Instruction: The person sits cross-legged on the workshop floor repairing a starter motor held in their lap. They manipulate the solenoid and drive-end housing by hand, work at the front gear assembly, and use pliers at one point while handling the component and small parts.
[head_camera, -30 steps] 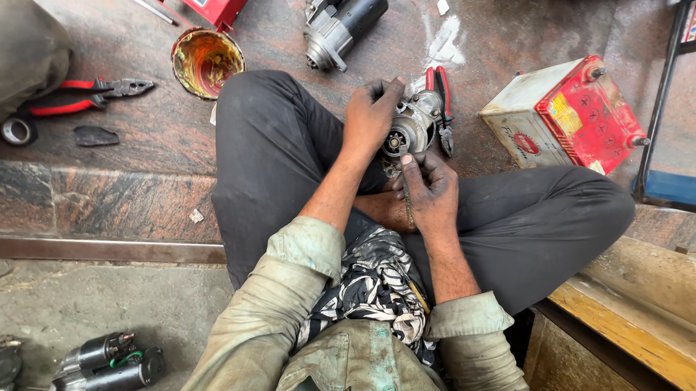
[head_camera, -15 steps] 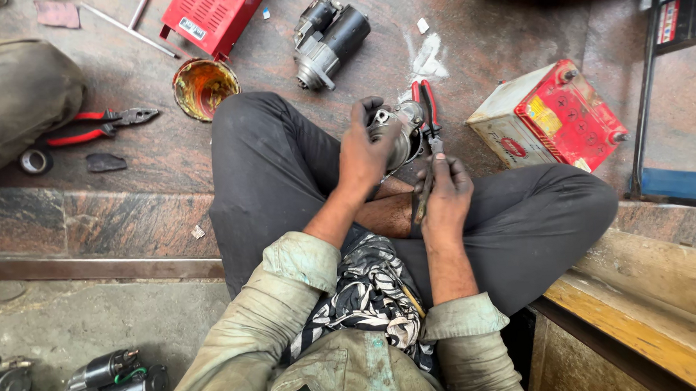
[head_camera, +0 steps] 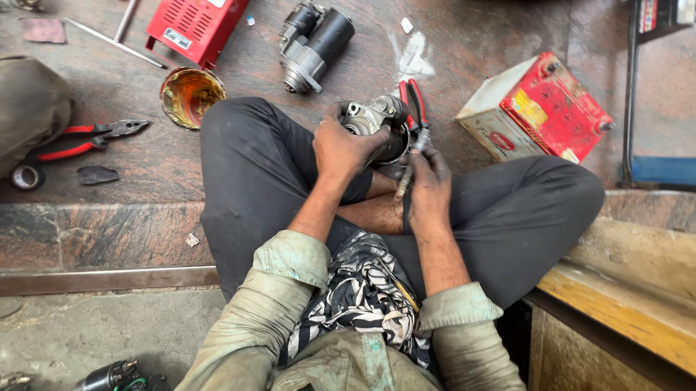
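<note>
I sit cross-legged on a stone floor. My left hand grips a greasy metal starter motor housing from above, holding it over my lap. My right hand is closed around a thin metal tool, a rod-like shaft angled up toward the housing. Red-handled pliers lie on the floor just behind the housing, partly hidden by it.
A second starter motor lies ahead, with a red metal box and an orange-stained bowl to its left. A red-topped battery sits at right. More red-handled pliers and a tape roll lie at left. A wooden ledge runs at right.
My left hand shifted its grip over the top of the housing, and my right hand rose beside it with the thin tool. The view tilted slightly.
</note>
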